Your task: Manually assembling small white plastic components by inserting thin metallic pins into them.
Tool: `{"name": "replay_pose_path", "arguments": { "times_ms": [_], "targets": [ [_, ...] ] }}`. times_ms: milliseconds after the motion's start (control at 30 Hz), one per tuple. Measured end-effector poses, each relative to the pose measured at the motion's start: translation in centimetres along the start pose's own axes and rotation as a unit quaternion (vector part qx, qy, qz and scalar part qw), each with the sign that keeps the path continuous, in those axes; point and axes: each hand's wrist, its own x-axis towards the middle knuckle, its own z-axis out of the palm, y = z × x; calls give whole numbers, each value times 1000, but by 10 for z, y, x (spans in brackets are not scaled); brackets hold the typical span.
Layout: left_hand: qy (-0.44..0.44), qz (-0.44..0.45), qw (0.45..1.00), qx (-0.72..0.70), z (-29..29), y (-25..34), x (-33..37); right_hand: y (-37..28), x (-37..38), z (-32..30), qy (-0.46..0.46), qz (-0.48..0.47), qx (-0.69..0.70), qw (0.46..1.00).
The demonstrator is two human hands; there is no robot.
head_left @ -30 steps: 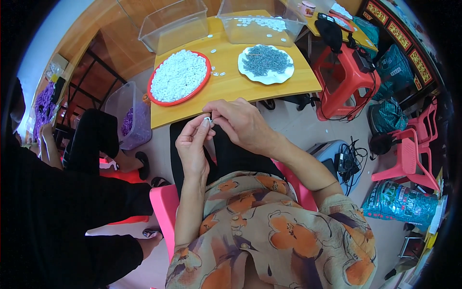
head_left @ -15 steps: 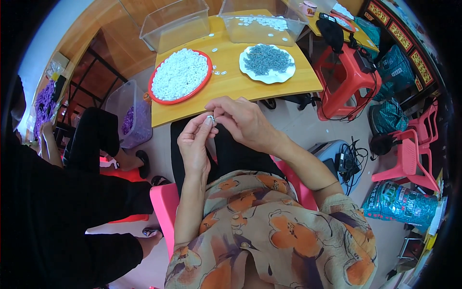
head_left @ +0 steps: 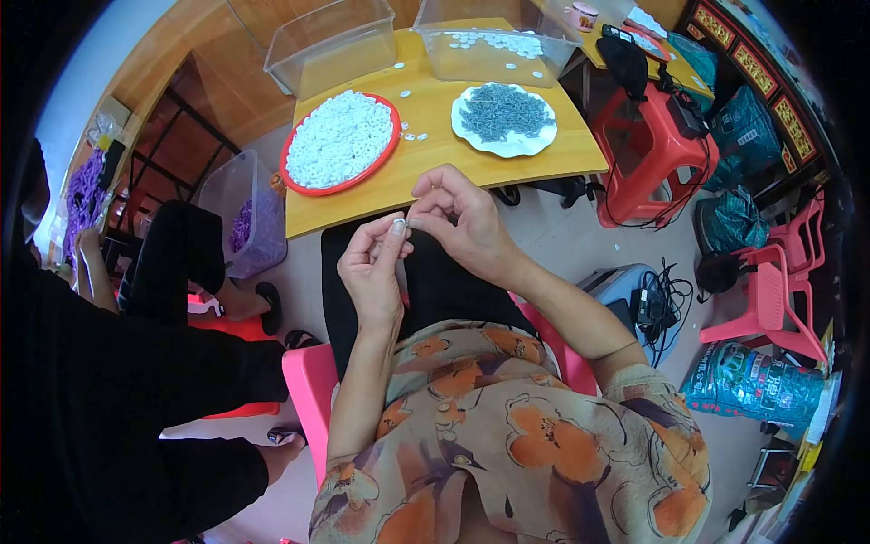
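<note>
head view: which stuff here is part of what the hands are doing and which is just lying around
In use:
- small white ring, pinched between left hand and right hand
- red tray of white rings
- white plate of grey pieces

Lying about:
- red stool
- clear bin of purple bits
- mug

2 clear bins (head_left: 331,45) | 1 red plate (head_left: 288,172) | 1 white plate (head_left: 504,148) | 2 hands (head_left: 372,272)

Yellow wooden table (head_left: 507,159), low, w/ a red-rimmed plate (head_left: 337,140) heaped w/ small white rings on its left. White plate (head_left: 504,118) of grey bits on the right. Two clear plastic tubs (head_left: 331,45) at the far edge, few loose white rings (head_left: 412,136) btw the plates.
</note>
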Motion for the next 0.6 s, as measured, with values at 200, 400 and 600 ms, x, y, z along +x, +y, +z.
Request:
{"name": "replay_pose_path", "arguments": {
  "times_ms": [200, 400, 600],
  "targets": [
    [4, 20, 1000, 5, 0, -11, 1, 18, -2, 9, 52, 3, 40, 998],
    [24, -28, 999, -1, -1, -14, 2, 34, -2, 9, 54, 59, 122, 989],
    [26, -79, 994, -71, -10, -10, 4, 28, 0, 8, 2, 130, 152, 980]
  ]
}}
